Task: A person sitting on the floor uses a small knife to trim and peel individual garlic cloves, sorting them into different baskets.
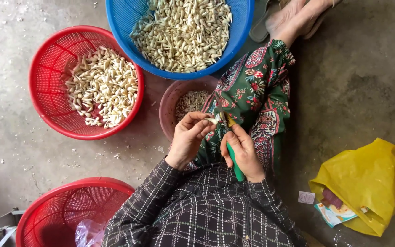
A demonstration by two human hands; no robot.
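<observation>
- Head view: the left hand sits just left of centre, its fingertips pinched on a small pale garlic clove held over the lap.
- The right hand is clenched round a green-handled paring knife, whose handle juts out toward 6 o'clock; the blade end meets the clove just at 3 o'clock of the left fingertips.
- Under both hands lies a green floral-patterned trouser leg, running toward 1 o'clock to a bare foot resting on a sandal.
- At 11 o'clock of the hands, touching the leg, stands a small pink plastic bowl holding pale scraps.
- At 12 o'clock a large blue plastic mesh basket is heaped with pale cloves.
- At 10 o'clock a round red plastic mesh basket holds a smaller heap of white cloves.
- At 8 o'clock a second red mesh basket holds a crumpled clear plastic bag.
- At 4 o'clock, well apart on the grey concrete floor, lies a crumpled yellow plastic bag with small packets showing at its mouth.
- Dark checked sleeves cover both forearms.
</observation>
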